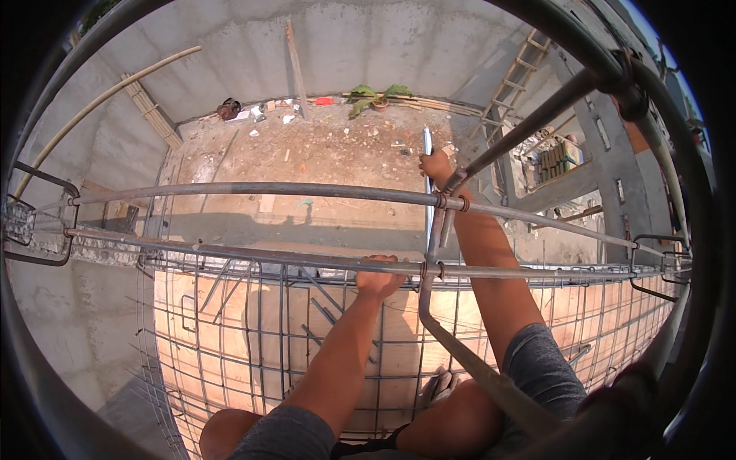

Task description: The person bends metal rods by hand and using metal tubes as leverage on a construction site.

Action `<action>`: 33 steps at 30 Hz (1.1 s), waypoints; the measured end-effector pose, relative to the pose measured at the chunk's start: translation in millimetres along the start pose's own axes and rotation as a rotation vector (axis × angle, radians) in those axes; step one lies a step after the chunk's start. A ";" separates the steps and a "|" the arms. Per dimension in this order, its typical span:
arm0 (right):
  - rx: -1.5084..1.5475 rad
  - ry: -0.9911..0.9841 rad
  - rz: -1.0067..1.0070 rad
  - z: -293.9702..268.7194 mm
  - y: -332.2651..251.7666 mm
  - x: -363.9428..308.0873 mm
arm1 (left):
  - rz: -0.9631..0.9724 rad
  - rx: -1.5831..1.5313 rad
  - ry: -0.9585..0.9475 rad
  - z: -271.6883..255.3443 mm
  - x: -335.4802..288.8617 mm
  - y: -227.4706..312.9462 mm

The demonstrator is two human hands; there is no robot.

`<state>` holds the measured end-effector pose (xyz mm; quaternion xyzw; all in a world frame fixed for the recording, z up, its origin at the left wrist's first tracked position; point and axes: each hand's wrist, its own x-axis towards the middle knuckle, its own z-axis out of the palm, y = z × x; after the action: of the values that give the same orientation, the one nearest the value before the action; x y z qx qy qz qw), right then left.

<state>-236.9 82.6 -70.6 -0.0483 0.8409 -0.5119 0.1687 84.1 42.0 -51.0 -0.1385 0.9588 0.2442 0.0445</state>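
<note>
My left hand is closed around the lower of two long horizontal steel bars, near the middle of the view. Beyond the upper bar, my right hand reaches out with its fingers wrapped round a slim, pale blue-grey pipe. The pipe stands roughly upright in the view; its far end shows past my fingers, and its near end disappears behind the bars. A bent steel bar crosses both long bars just right of my left hand. Bent steel loops surround the long bars' ends.
Below me a rebar grid lies over plywood sheets. Dark bars cross close on the right. Past the near edge, the dirt ground lies lower, with a potted plant and a bamboo ladder by the concrete walls.
</note>
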 end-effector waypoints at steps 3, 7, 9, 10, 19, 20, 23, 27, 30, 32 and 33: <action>0.049 0.030 0.080 -4.6 6.1 5.0 | -0.028 0.025 -0.037 3.6 0.8 2.2; -0.023 0.027 0.090 -13.1 8.4 3.6 | 0.103 -0.048 0.193 11.7 -2.6 -3.1; -0.122 0.131 -0.024 -41.9 19.2 3.5 | 0.155 -0.143 0.227 17.6 0.2 11.8; -0.167 0.184 -0.089 -57.7 22.9 4.9 | 0.095 -0.106 0.224 24.9 0.4 22.0; 0.793 0.141 -0.214 -107.7 -39.2 -151.5 | -0.025 0.059 0.017 19.8 -0.1 3.3; 0.866 0.173 -0.236 -118.4 -34.6 -179.2 | -0.025 0.062 0.022 17.4 -1.2 2.0; 1.047 0.098 -0.324 -136.4 -47.2 -303.9 | -0.022 0.099 0.068 6.9 -4.1 -13.0; 0.875 0.036 -0.515 -174.1 15.6 -406.7 | 0.066 0.103 0.165 8.9 5.2 2.6; 0.951 -0.144 -0.449 -193.6 -16.8 -353.6 | 0.082 0.044 0.125 22.1 -6.4 5.7; 0.992 -0.302 -0.393 -205.5 -46.1 -345.2 | 0.071 0.062 0.148 14.7 0.2 -2.7; 1.012 -0.390 -0.354 -205.8 -57.0 -341.9 | 0.057 0.093 0.173 14.5 0.1 -10.5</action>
<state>10.1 316.4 145.7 -0.1951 0.4234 -0.8530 0.2346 87.2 40.1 -68.5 -0.1294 0.9729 0.1878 -0.0388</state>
